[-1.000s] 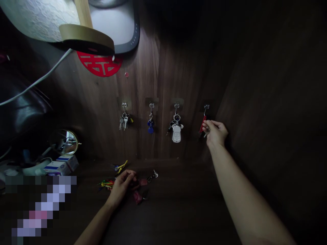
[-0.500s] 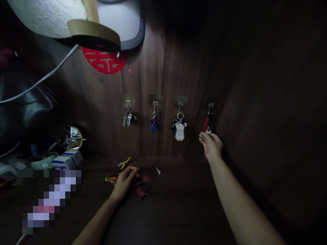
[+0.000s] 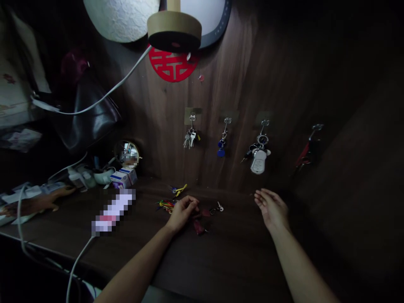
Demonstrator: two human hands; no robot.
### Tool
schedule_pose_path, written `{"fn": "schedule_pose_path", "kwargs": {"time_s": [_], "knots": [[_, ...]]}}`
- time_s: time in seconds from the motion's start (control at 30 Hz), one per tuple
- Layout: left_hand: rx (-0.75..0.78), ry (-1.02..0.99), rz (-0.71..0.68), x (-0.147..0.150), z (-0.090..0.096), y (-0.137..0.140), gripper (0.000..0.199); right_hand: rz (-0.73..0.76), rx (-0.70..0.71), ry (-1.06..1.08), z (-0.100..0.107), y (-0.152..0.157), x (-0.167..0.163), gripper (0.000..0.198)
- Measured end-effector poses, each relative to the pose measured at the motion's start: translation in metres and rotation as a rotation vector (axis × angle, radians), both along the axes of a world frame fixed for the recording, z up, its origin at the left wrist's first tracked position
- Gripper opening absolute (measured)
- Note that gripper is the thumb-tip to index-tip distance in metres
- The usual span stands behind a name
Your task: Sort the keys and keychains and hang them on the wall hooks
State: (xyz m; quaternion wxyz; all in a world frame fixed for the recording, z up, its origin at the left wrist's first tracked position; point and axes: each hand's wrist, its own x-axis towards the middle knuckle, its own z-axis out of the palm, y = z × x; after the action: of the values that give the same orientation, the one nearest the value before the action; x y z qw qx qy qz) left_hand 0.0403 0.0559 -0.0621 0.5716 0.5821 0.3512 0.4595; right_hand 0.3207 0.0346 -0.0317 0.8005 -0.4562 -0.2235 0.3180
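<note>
My left hand [image 3: 183, 213] rests low over the dark shelf with its fingers curled together; what they hold, if anything, is hidden. Beside it lie a dark red key pouch [image 3: 198, 227], a carabiner with a small key [image 3: 220, 206], colourful cords [image 3: 166, 205] and a yellow-and-blue keychain [image 3: 179, 190]. My right hand [image 3: 273, 210] hovers below the hooks, its fingers loosely bent and nothing visible in them. A red-strapped key set [image 3: 303, 155] hangs blurred on the rightmost hook [image 3: 315, 128], apart from the hand.
Other wall hooks carry a bunch of keys [image 3: 191, 139], blue key tags [image 3: 221, 148] and a white fob [image 3: 259, 161]. To the left are small boxes [image 3: 124, 177], a round mirror [image 3: 129, 153], a black bag [image 3: 88, 113] and a white cable [image 3: 104, 99].
My right hand has let go of the red-strapped keys and moved down from them; they now hang on the hook. My left hand stays by the red pouch. The view has shifted left.
</note>
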Motion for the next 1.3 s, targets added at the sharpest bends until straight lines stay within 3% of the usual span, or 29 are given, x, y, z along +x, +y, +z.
{"fn": "schedule_pose_path", "kwargs": {"time_s": [0.13,0.27,0.53,0.7,0.87,1.17,1.3], "knots": [[0.112,0.076,0.07,-0.003,-0.001,-0.001,0.032,0.139,-0.079,-0.071,-0.008,-0.001,-0.036,0.027],[0.241,0.185,0.274,-0.013,0.001,0.001,0.027,0.231,-0.174,-0.192,-0.022,-0.001,-0.066,0.029],[0.406,0.465,0.621,-0.05,-0.005,0.023,0.024,0.284,-0.179,-0.552,-0.042,-0.001,-0.087,0.029],[0.556,0.772,0.532,-0.047,-0.01,0.027,0.051,0.292,-0.171,-0.596,-0.044,-0.003,-0.086,0.032],[0.563,1.006,0.437,-0.041,-0.007,0.022,0.041,0.301,-0.167,-0.612,-0.044,-0.003,-0.087,0.033],[0.574,1.107,0.469,-0.047,-0.004,0.015,0.023,0.304,-0.19,-0.609,-0.036,-0.006,-0.089,0.033],[0.634,0.942,0.469,-0.048,0.002,0.012,0.025,0.272,-0.19,-0.554,-0.037,-0.005,-0.088,0.035]]}}
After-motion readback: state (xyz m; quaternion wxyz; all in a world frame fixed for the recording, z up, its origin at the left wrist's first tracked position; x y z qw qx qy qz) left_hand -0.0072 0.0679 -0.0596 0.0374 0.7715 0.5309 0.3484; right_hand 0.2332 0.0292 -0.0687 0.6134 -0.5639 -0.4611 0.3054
